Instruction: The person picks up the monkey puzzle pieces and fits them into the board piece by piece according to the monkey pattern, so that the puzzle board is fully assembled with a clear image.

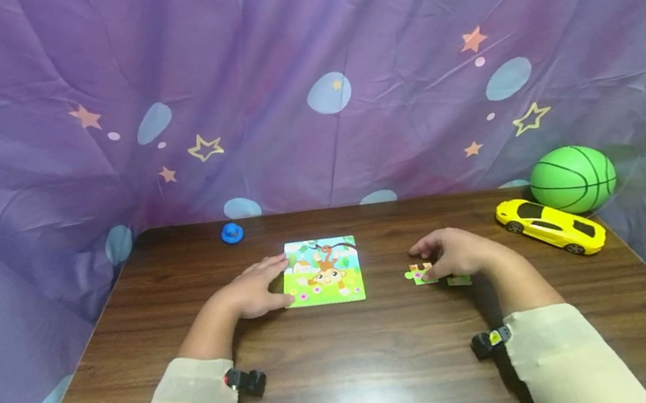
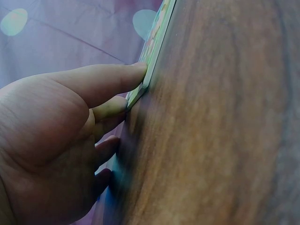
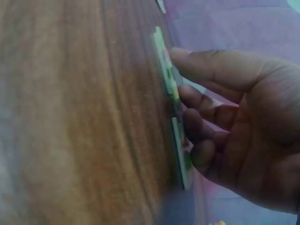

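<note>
A square picture puzzle [image 1: 335,271] with a hanging monkey lies flat on the wooden table. My left hand [image 1: 257,289] spans its left side, the thumb touching the near corner and the fingers reaching the upper left edge. In the left wrist view the thumb [image 2: 117,77] lies straight against the rim. Farther right, my right hand [image 1: 463,253] is low over loose puzzle pieces. Its thumb is at a green-and-orange piece [image 1: 415,276], and another green piece [image 1: 459,280] lies partly under the hand. The right wrist view shows bent fingers [image 3: 201,126] beside the flat pieces.
A yellow toy car [image 1: 548,226] stands on the right side of the table, in front of a green ball [image 1: 572,180]. Toward the back left sits a small blue object [image 1: 232,233]. A purple patterned curtain [image 1: 246,50] hangs behind the table.
</note>
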Demonstrator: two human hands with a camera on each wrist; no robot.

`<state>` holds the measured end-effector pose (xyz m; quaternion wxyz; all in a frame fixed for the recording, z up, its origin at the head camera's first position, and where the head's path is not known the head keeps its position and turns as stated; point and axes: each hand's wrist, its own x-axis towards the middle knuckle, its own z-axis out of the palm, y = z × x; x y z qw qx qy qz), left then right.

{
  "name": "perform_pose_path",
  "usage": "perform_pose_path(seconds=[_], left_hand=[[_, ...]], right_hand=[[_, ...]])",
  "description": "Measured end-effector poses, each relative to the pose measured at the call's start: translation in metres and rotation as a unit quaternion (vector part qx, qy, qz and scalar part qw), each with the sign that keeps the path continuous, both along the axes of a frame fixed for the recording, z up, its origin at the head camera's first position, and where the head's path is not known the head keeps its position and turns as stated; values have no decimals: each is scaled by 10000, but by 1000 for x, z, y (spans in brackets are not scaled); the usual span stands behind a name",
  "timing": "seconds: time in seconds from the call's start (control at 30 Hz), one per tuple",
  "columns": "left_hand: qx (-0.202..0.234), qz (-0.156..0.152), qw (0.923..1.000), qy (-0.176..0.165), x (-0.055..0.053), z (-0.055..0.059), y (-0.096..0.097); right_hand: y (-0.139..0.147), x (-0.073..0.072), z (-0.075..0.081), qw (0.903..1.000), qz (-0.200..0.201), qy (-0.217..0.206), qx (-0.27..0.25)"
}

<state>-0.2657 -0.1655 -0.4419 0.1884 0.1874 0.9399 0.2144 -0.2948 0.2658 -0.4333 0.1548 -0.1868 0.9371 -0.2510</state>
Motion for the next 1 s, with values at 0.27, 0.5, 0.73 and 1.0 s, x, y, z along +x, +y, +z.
perform_pose_path(seconds=[0.27,0.5,0.73,1.0], left_hand=[[-12,-6,10000,43,0,-1,1],[21,10,10000,13,0,0,1],[17,19,10000,10,0,0,2],[4,-10,10000,-5,1,1,2]], right_hand=[[-2,1,-2,9997,-46,-244,-21],[-7,5,2,9992,-53,-359,-137],[-18,7,-1,9990,216,-68,-374],[-40,12,6,9984,256,119,-494]])
